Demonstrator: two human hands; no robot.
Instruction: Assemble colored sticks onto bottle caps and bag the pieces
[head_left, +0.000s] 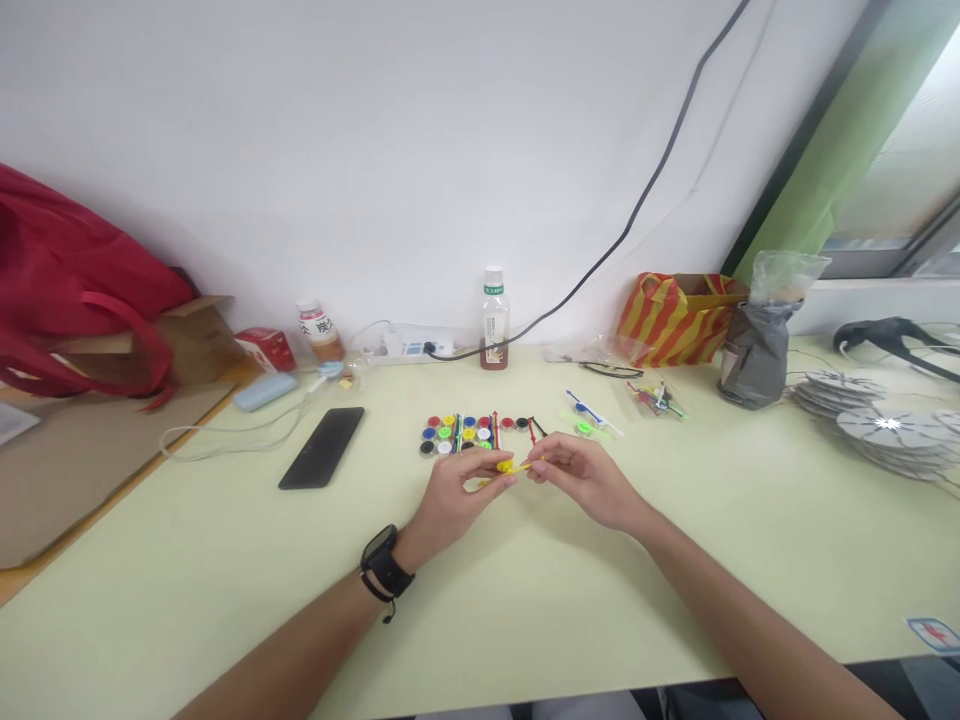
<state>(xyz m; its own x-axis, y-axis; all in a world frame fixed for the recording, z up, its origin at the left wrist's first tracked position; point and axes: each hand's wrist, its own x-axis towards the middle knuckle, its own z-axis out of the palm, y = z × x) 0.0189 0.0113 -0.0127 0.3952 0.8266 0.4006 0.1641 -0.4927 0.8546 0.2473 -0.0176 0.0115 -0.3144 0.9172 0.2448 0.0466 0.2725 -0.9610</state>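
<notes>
Above the pale green table, both forearms slant inward, wrists nearly level. The left hand and right hand lie close together, fingers curled, each in a thumb-and-finger pinch. Just beyond, rows of coloured discs. Left pinch: yellow disc, probably light, stiff, smooth plastic, best gripped by its rim. Right pinch: thin yellow strip beside the disc, likely flexible and easily snapped, best held near its end.
</notes>
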